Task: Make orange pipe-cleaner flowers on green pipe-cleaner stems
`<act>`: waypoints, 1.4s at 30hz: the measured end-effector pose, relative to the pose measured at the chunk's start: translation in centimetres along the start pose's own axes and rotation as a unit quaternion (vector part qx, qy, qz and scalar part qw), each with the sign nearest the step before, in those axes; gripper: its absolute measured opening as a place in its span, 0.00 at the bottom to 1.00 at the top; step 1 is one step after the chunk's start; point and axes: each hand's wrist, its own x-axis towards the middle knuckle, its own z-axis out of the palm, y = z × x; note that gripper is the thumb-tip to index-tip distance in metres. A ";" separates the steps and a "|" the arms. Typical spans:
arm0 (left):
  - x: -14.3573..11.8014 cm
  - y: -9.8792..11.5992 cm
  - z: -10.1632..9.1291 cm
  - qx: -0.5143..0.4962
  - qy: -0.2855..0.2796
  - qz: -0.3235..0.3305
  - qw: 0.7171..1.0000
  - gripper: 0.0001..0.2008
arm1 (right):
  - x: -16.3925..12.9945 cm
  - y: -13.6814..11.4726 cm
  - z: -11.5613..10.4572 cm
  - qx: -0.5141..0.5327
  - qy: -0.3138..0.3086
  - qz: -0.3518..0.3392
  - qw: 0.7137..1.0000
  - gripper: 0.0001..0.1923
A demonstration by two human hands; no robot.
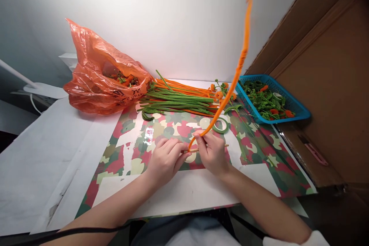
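The orange pipe cleaner point(236, 71) is in our hands, low over the middle of the patterned mat point(259, 150). Its lower end sits between our fingers, and from there its long axis goes up and to the right, away from us, so the free tip points to the upper right, high in front of the white wall point(173, 19). The upper part looks blurred. Our left hand point(165, 159) is closed, its fingertips pressed together on the lower end of the pipe cleaner and on a thin wooden stick point(225, 145). Our right hand point(211, 152) pinches the same place from the other side; the stick lies almost flat, left to right, and its end shows to the right of this hand.

Just behind the hands a roll of green tape point(221, 125) lies flat on the mat. Farther back, a bundle of green and orange pipe cleaners point(178, 100) lies with its long axis left to right. To the left is an orange plastic bag point(98, 80); dark letters are printed on it, but we cannot read them. To the right a blue basket point(300, 113) holds small green and orange pieces, beside a brown cardboard wall point(331, 65).
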 end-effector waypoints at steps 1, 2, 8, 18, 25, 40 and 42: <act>0.0 -0.1 0.0 -0.006 0.000 -0.011 1.000 0.05 | 0.1 -0.1 0.0 0.007 0.008 0.000 1.000 0.11; -0.1 -0.2 0.0 -0.010 -0.001 -0.021 1.000 0.05 | 0.1 -0.1 -0.1 0.015 0.012 0.003 1.000 0.11; -0.3 -0.6 0.3 -0.006 -0.034 -0.052 0.998 0.07 | 0.1 -0.1 0.0 0.069 -0.002 0.040 0.997 0.11; -0.3 -1.0 0.8 0.090 -0.080 -0.029 0.992 0.12 | -0.2 0.1 0.3 0.127 -0.029 0.093 0.987 0.14; -0.5 -1.2 0.9 0.069 -0.087 -0.067 0.992 0.13 | -0.1 0.0 0.0 0.120 -0.027 0.099 0.987 0.12; 0.3 -0.8 0.5 -0.236 -0.063 -0.347 0.905 0.07 | -0.3 0.0 -0.1 0.139 -0.069 0.081 0.985 0.11; 0.4 -0.7 0.6 -0.251 -0.051 -0.366 0.895 0.07 | -0.4 0.0 -0.1 0.142 -0.071 0.084 0.984 0.12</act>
